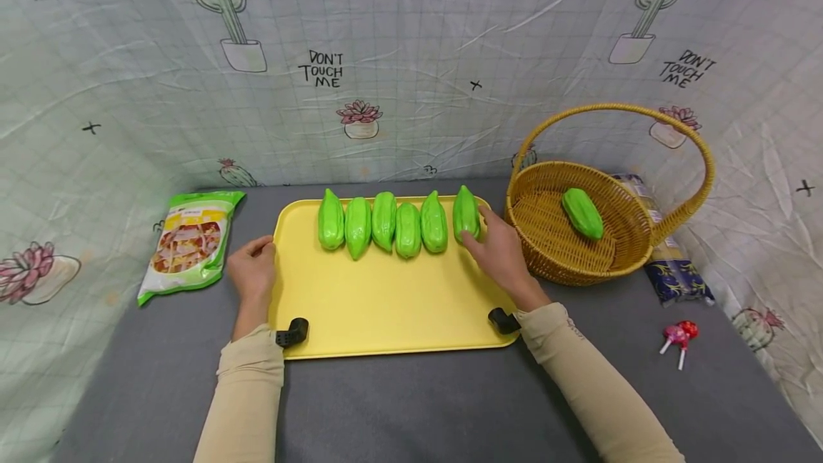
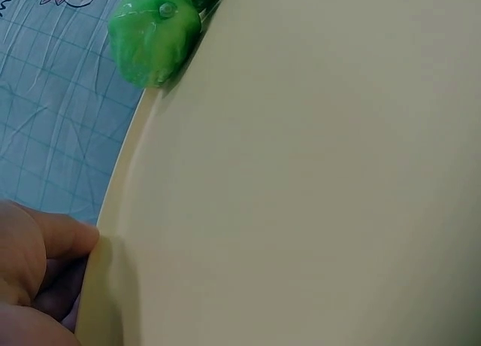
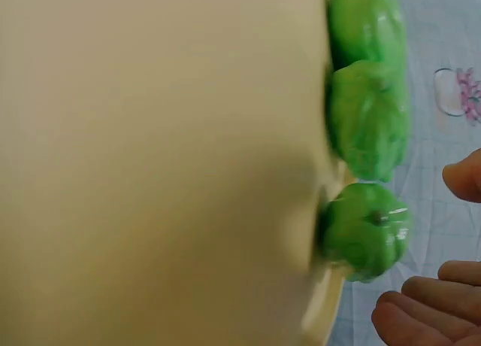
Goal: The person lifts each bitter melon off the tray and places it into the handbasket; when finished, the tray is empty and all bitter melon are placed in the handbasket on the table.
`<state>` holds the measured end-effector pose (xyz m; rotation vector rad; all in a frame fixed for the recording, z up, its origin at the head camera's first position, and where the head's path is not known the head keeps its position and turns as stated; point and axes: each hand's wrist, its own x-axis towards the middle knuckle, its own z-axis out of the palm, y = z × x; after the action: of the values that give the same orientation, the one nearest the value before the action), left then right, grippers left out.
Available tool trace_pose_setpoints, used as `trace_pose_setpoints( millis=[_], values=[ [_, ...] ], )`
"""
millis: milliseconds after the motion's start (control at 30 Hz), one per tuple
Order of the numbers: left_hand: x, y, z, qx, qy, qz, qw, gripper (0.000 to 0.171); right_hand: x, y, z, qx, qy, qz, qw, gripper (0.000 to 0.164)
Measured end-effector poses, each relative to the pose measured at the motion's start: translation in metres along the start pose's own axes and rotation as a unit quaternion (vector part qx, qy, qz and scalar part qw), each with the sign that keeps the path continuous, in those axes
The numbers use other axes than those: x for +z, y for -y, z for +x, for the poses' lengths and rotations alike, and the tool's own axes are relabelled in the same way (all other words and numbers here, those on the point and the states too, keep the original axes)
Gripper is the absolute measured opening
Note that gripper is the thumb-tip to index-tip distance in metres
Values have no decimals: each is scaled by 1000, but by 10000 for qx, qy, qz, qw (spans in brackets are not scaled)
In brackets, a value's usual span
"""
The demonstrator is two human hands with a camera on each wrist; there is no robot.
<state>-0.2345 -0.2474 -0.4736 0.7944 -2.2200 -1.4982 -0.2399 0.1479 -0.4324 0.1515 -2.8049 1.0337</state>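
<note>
Several glossy green, ridged gourds (image 1: 358, 227) lie in a row along the far side of a yellow tray (image 1: 386, 306). My right hand (image 1: 501, 252) is at the rightmost gourd (image 1: 466, 213), a little apart from the others. In the right wrist view, its thumb and fingers are spread, with that gourd (image 3: 366, 231) beyond the gap. At the tray's left rim, my left hand (image 1: 253, 266) has curled fingers against the edge. A fingertip meets the rim (image 2: 113, 188) in the left wrist view. Another gourd (image 1: 582, 213) lies inside a wicker basket (image 1: 559, 266).
The tall-handled basket stands just right of the tray, with a blue and clear packet (image 1: 678, 281) behind it. A green and white food bag (image 1: 191, 245) lies at left. Two lollipops (image 1: 679, 334) rest at right. A printed cloth (image 1: 411, 127) hangs behind the grey table (image 1: 411, 413).
</note>
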Motion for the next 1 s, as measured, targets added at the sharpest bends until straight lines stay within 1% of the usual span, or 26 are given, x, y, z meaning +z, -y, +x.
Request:
trace_pose_setpoints(
  millis=[100,233,467,633,1000],
  values=[
    [1,0,-1,11,4,23,10000,28,6,-2,2,-1,-66,-169,9998,62],
    [2,-1,-1,59,-1,26,10000,29,9,-3,5,29,-44,-269,9996,59],
    [3,2,0,100,-50,47,9999,28,15,-8,12,235,222,-154,9994,61],
    [3,1,0,108,-55,45,9999,28,17,-9,15,374,287,-68,9989,64],
    [3,1,-1,137,-70,71,9999,28,20,-14,17,463,370,-65,9982,56]
  ],
)
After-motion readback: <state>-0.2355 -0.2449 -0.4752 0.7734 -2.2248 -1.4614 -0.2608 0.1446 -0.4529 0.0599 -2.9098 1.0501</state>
